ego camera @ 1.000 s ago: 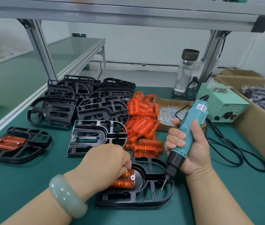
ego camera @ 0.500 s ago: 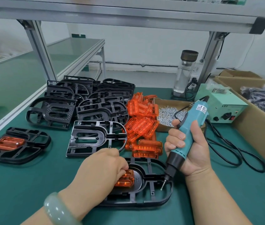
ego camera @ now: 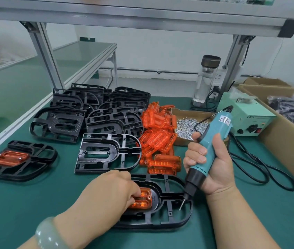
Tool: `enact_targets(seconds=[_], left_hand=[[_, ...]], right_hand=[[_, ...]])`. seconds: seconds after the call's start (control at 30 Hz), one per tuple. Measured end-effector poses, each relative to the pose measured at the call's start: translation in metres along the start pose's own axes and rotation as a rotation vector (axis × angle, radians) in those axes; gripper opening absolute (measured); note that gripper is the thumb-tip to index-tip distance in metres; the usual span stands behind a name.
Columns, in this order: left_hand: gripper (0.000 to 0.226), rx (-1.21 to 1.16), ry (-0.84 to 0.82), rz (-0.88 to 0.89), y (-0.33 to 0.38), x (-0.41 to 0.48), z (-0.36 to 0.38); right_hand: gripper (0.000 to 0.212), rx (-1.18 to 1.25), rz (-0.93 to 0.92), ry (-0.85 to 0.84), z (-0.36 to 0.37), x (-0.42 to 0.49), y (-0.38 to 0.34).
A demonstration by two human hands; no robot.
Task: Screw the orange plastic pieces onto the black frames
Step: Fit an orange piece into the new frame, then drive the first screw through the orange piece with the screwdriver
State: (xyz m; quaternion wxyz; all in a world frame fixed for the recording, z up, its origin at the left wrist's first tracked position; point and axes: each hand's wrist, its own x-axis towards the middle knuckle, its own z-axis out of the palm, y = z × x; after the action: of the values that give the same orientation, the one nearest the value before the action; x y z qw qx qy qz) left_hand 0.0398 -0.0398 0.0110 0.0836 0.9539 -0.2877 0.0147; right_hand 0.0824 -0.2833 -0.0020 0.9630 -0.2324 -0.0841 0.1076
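A black frame (ego camera: 171,216) lies on the green mat near me, with an orange plastic piece (ego camera: 143,199) seated in its middle. My left hand (ego camera: 104,196) rests on that piece with its fingers curled over the left part, hiding most of it. To the right, my right hand (ego camera: 212,166) grips a teal electric screwdriver (ego camera: 212,142), tilted, its bit hanging just above the frame's right end. Behind, an empty black frame (ego camera: 106,153) lies flat. Loose orange pieces (ego camera: 158,137) are heaped beside a stack of black frames (ego camera: 95,108).
A finished frame with an orange piece (ego camera: 16,159) lies at the left. A cardboard tray of screws (ego camera: 189,126) sits behind the orange heap. A green power box (ego camera: 246,119), its black cable (ego camera: 261,169), a glass bottle (ego camera: 205,81) and a large cardboard box (ego camera: 286,144) stand on the right.
My left hand has slid further over the orange piece, covering more of it. The screwdriver has stayed above the frame's right end.
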Motion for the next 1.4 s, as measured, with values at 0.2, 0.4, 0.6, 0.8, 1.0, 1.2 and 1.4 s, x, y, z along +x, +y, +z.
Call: enact_targets(seconds=[0.2, 0.4, 0.6, 0.8, 1.0, 1.2, 1.4], left_hand=[[0.026, -0.046, -0.023, -0.002, -0.005, 0.000, 0.005], [0.030, -0.087, -0.067, -0.021, -0.007, 0.006, 0.005], [0.029, -0.063, -0.055, -0.035, 0.004, 0.015, 0.008], [0.033, 0.030, -0.135, -0.045, 0.009, 0.025, 0.004], [0.029, -0.099, -0.011, 0.005, 0.014, 0.040, -0.014], [0.026, -0.218, 0.195, 0.028, 0.029, 0.111, -0.024], [0.025, -0.021, 0.155, 0.076, 0.058, 0.194, -0.010]], right_hand=[[0.057, -0.004, -0.006, 0.010, 0.001, 0.001, 0.000], [0.053, 0.053, 0.003, -0.022, 0.000, -0.001, -0.002], [0.051, 0.045, -0.019, -0.029, 0.001, -0.001, -0.005], [0.047, 0.090, -0.024, -0.016, 0.001, -0.001, -0.007], [0.048, 0.117, -0.051, 0.004, -0.001, -0.004, -0.015], [0.051, 0.164, -0.095, 0.030, -0.005, -0.003, -0.023], [0.042, 0.161, -0.113, 0.017, -0.010, -0.003, -0.026]])
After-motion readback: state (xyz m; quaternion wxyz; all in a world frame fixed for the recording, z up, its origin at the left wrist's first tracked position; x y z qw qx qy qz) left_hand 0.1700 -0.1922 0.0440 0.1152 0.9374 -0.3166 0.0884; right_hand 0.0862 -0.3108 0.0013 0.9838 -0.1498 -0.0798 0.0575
